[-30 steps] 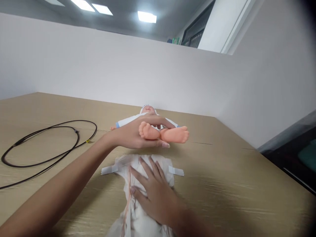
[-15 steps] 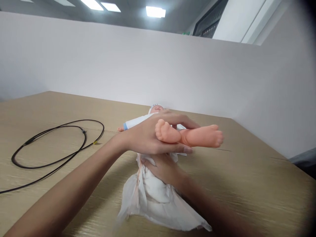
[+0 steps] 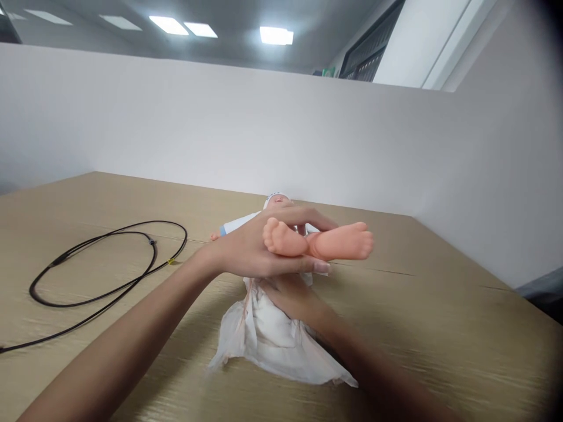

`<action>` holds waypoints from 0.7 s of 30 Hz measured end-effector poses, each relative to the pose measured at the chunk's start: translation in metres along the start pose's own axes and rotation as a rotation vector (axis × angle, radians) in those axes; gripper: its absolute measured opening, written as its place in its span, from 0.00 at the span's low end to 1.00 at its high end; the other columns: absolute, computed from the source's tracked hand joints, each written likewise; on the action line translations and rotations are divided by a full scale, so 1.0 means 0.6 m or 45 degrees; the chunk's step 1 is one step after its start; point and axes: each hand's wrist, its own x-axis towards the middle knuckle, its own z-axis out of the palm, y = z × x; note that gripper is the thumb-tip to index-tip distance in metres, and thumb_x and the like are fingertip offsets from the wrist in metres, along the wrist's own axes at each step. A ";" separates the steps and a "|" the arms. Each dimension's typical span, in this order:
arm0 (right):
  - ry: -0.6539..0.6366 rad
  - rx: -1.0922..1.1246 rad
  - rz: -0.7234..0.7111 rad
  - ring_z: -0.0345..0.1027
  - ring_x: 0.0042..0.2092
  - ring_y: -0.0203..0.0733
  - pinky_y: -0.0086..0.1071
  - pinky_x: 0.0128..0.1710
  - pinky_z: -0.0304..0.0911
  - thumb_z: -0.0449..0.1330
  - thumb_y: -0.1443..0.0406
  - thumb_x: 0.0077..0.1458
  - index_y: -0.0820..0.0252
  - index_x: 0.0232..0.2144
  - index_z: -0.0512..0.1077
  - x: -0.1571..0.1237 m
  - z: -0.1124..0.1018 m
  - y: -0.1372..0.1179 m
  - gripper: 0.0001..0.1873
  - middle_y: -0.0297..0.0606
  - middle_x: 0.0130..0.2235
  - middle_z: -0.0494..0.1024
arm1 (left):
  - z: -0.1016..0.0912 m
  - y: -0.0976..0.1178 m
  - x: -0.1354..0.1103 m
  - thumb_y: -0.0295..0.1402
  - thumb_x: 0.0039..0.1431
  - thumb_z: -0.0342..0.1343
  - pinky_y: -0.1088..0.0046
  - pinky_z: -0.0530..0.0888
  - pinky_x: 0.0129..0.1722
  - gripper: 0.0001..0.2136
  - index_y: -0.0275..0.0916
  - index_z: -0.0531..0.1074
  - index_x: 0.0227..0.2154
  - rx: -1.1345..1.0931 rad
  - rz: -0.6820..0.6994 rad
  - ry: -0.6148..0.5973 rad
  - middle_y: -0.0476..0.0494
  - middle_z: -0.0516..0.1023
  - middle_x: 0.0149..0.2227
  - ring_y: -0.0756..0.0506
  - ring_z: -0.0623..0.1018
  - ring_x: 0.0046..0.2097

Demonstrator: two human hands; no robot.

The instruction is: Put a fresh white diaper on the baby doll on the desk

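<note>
A baby doll lies on its back, its head towards the far wall, wearing a white top with a blue cuff and a white cap. Its bare legs are raised and pressed together in my left hand, fingers above and thumb below, the feet sticking out to the right. Under the legs, an unfolded white diaper spreads towards me, its near edge crumpled. My right hand reaches over the diaper beneath the doll's bottom and touches it; most of its fingers are hidden.
A looped black cable with a yellow tag lies on the wooden table at the left. A pale partition wall stands behind the far edge. Something dark is beyond the right edge.
The doll's feet and my left hand have shifted slightly to the left in view. My right hand has moved a little further under the legs. The whole view has tilted slightly upward.
</note>
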 end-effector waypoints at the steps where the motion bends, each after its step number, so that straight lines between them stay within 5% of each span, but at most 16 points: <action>1: -0.050 0.012 -0.028 0.70 0.70 0.52 0.40 0.70 0.66 0.50 0.60 0.78 0.58 0.62 0.77 -0.003 -0.004 -0.002 0.22 0.39 0.68 0.77 | 0.001 -0.001 0.000 0.37 0.64 0.73 0.63 0.75 0.57 0.17 0.43 0.80 0.54 -0.003 0.006 0.004 0.43 0.84 0.57 0.41 0.80 0.57; 4: -0.152 0.054 -0.024 0.71 0.70 0.52 0.45 0.73 0.63 0.46 0.65 0.79 0.60 0.66 0.73 -0.022 -0.024 -0.013 0.24 0.42 0.68 0.77 | 0.004 -0.005 0.000 0.40 0.64 0.72 0.64 0.76 0.53 0.17 0.43 0.80 0.53 -0.007 0.013 0.008 0.43 0.84 0.52 0.42 0.81 0.53; 10: -0.341 0.050 -0.011 0.59 0.77 0.53 0.52 0.78 0.58 0.55 0.58 0.78 0.46 0.74 0.65 -0.086 -0.057 -0.031 0.26 0.38 0.75 0.68 | 0.003 -0.003 -0.002 0.39 0.63 0.73 0.66 0.76 0.50 0.18 0.41 0.79 0.52 -0.016 0.000 0.019 0.44 0.85 0.51 0.44 0.81 0.49; 21: -0.313 0.052 -0.032 0.52 0.79 0.58 0.57 0.80 0.50 0.56 0.56 0.78 0.47 0.74 0.64 -0.093 -0.028 0.003 0.27 0.40 0.78 0.63 | 0.004 -0.006 -0.003 0.41 0.64 0.73 0.66 0.75 0.50 0.19 0.42 0.79 0.54 -0.043 -0.025 0.001 0.44 0.84 0.51 0.44 0.80 0.49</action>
